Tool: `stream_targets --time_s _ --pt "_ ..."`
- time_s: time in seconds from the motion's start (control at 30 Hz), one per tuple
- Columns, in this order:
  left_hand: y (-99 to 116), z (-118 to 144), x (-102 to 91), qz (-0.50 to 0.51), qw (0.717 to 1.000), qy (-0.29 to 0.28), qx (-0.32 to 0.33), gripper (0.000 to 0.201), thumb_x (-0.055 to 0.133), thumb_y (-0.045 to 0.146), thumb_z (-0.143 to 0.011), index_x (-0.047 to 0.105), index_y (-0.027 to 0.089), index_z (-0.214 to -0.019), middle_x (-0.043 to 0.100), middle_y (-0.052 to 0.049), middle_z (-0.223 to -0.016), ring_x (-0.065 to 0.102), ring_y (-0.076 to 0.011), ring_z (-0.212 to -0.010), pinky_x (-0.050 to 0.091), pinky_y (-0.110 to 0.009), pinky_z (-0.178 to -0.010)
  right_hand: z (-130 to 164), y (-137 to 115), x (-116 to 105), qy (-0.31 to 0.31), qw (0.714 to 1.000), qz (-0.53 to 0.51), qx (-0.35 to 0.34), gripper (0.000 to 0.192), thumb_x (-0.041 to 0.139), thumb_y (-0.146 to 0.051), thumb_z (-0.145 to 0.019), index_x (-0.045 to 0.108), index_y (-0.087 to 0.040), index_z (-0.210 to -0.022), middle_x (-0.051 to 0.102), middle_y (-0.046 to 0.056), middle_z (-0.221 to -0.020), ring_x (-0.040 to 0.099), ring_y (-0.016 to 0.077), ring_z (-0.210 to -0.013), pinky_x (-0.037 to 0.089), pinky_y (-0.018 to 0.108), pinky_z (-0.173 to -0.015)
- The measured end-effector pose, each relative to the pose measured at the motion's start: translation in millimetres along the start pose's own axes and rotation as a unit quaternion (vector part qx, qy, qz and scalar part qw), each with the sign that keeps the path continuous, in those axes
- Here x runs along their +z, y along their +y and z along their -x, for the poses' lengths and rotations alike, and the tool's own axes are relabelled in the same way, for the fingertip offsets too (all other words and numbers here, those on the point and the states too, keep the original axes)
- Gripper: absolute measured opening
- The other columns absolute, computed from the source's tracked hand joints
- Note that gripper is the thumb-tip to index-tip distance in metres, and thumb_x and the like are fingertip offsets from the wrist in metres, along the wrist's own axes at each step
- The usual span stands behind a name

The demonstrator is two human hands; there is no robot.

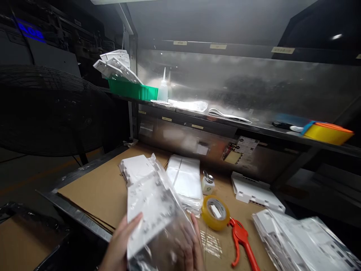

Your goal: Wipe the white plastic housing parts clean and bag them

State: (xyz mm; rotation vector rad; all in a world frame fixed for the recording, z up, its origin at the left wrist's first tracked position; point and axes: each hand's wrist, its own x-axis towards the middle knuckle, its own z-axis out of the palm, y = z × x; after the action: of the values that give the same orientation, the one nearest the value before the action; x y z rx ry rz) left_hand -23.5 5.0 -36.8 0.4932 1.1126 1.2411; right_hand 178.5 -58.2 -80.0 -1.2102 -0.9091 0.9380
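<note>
Cardboard-covered bench (96, 195) fills the lower middle of the view, sheet lying flat over a metal-edged table. At 9 o'clock, a large black fan grille (47, 109), dim and out of the light. At 12 o'clock, a steel shelf (254, 128) runs across, backed by reflective panelling.

At 5 o'clock, a spread of bagged white plastic parts (304, 241), overlapping, blurred at the frame edge. Centre of the bench: a stack of white bags (184, 180), flat, just beside the held piece on its 2 o'clock side. At 3 o'clock from that stack, a single white plastic housing (256, 194) lies alone on the cardboard.

Held piece: a white plastic panel in a clear bag (155, 210), at 6 o'clock in the view, tilted up toward the camera, above the cardboard. Left hand (120, 241) grips its lower left edge, thumb laid over the front face. Right hand (193, 244) sits behind the clear film at the lower right, fingers spread against the bag; grip is blurred, but it is touching and supporting the bag. More white parts (135, 167) lie behind the panel at its 11 o'clock.

On the shelf at 11 o'clock, a green bin (132, 89) holding white parts; a yellow container (327, 132) at 2 o'clock.

Smaller items: yellow tape roll (216, 212) just right of the right hand; red-handled tool (242, 242) touching the roll's lower right; small white dispenser bottle (208, 183) at the roll's 12 o'clock; squeeze bottle (163, 88) beside the green bin.
</note>
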Motion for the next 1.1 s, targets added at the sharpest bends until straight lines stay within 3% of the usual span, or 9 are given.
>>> stream_targets --time_s 0.03,0.13,0.27,0.37,0.43,0.6,0.73,0.83,1.1 --pt "22.3 -12.3 -3.6 -0.017 0.999 0.036 0.036 0.061 0.078 0.031 -0.083 0.059 0.019 -0.140 0.080 -0.013 -0.110 0.078 -0.0371 -0.094 0.066 -0.048 -0.082 -3.2 4.8 3.1 0.024 1.000 -0.012 -0.012 0.061 0.062 -0.079 -0.084 0.074 -0.032 -0.121 0.048 0.010 -0.161 0.059 0.0400 -0.135 0.060 0.048 -0.096" --pt "82.6 -63.1 -15.3 -0.036 0.993 0.062 0.089 0.051 0.073 0.015 -0.087 0.061 0.018 -0.137 0.079 -0.011 -0.114 0.078 -0.0294 -0.093 0.066 -0.038 -0.080 -11.3 18.2 3.5 0.062 0.998 0.022 -0.001 0.057 0.067 -0.074 -0.085 0.076 -0.026 -0.115 0.043 0.015 -0.164 0.067 0.0359 -0.122 0.062 0.042 -0.087" --pt "122.9 -131.3 -22.9 -0.068 0.987 0.073 0.124 0.033 0.070 0.010 -0.092 0.066 0.013 -0.125 0.077 -0.011 -0.117 0.075 -0.0221 -0.097 0.062 -0.032 -0.083 -31.8 19.4 0.1 -0.005 0.993 0.113 -0.034 0.048 0.069 -0.067 -0.086 0.078 -0.025 -0.110 0.047 0.016 -0.161 0.068 0.0339 -0.121 0.059 0.040 -0.094" --pt "124.3 -162.6 -23.6 -0.106 0.984 0.073 0.125 0.026 0.072 0.009 -0.091 0.068 0.012 -0.116 0.076 -0.008 -0.112 0.074 -0.0212 -0.095 0.062 -0.039 -0.088 -65.8 -1.8 14.8 -0.062 0.973 0.208 -0.078 0.039 0.064 -0.053 -0.093 0.076 -0.026 -0.119 0.048 0.012 -0.161 0.052 0.0349 -0.143 0.050 0.043 -0.111" --pt "118.0 -173.8 -24.8 -0.129 0.980 0.079 0.130 0.025 0.074 0.010 -0.091 0.068 0.013 -0.115 0.075 -0.008 -0.113 0.074 -0.0219 -0.097 0.061 -0.043 -0.091 -96.4 -22.8 36.9 -0.091 0.949 0.283 -0.105 0.040 0.058 -0.044 -0.097 0.072 -0.022 -0.127 0.052 0.015 -0.157 0.047 0.0341 -0.148 0.043 0.046 -0.118" --pt "102.0 -184.6 -28.7 -0.148 0.975 0.074 0.146 0.053 0.077 0.014 -0.089 0.058 0.017 -0.138 0.070 -0.011 -0.130 0.073 -0.0249 -0.106 0.060 -0.047 -0.098 -182.9 -61.9 119.2 -0.151 0.909 0.353 -0.161 0.038 0.046 -0.024 -0.103 0.070 -0.018 -0.132 0.071 0.011 -0.134 0.057 0.0254 -0.134 0.041 0.038 -0.117" --pt "95.7 -187.3 -27.7 -0.131 0.979 0.067 0.142 0.068 0.075 0.009 -0.087 0.050 0.019 -0.149 0.070 -0.016 -0.133 0.074 -0.0271 -0.107 0.057 -0.048 -0.104 -238.4 -60.4 176.3 -0.184 0.885 0.407 -0.128 0.035 0.056 -0.033 -0.103 0.067 -0.016 -0.132 0.061 0.012 -0.147 0.045 0.0290 -0.146 0.036 0.051 -0.120" --pt "92.4 -187.2 -29.3 -0.114 0.980 0.060 0.149 0.064 0.071 0.007 -0.088 0.053 0.021 -0.148 0.071 -0.017 -0.132 0.075 -0.0286 -0.107 0.056 -0.049 -0.106 -258.0 -49.7 200.1 -0.212 0.868 0.443 -0.074 0.039 0.064 -0.042 -0.100 0.067 -0.017 -0.130 0.054 0.012 -0.155 0.037 0.0325 -0.153 0.027 0.061 -0.124" --pt "90.9 -185.6 -37.8 -0.061 0.988 0.047 0.137 0.067 0.068 0.007 -0.087 0.053 0.023 -0.151 0.073 -0.016 -0.129 0.075 -0.0308 -0.109 0.063 -0.046 -0.097 -262.0 -44.7 225.3 -0.222 0.841 0.492 0.031 0.064 0.051 -0.055 -0.101 0.054 -0.014 -0.150 0.030 0.016 -0.171 0.006 0.0326 -0.164 0.003 0.062 -0.129"
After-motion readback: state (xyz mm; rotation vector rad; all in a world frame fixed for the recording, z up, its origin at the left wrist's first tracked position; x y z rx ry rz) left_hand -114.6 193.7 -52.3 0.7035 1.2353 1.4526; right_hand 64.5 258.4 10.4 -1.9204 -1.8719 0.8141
